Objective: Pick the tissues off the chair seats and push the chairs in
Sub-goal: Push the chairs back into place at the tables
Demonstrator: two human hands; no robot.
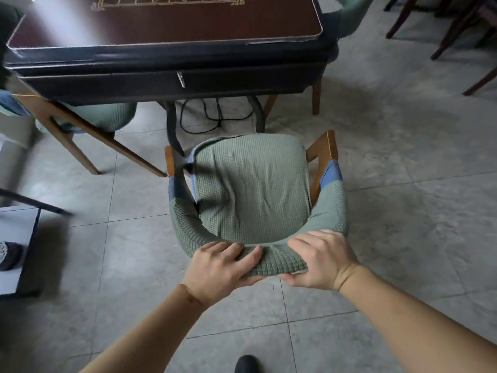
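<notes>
A wooden chair with a green waffle-knit cover (250, 184) stands on the floor just in front of the dark table (166, 63). Its seat shows bare green fabric with no tissue on it. My left hand (223, 265) grips the curved backrest from the left, thumb underneath. My right hand (320, 259) grips the same backrest from the right, fingers over the top. The front of the seat sits close to the table's edge, short of being under it.
A second green-covered chair (99, 117) is tucked under the table's left side. Black cables (207, 117) lie on the tiled floor beneath the table. Dark wooden chair legs (454, 30) stand at the far right. A small grey table (16, 246) is at the left edge.
</notes>
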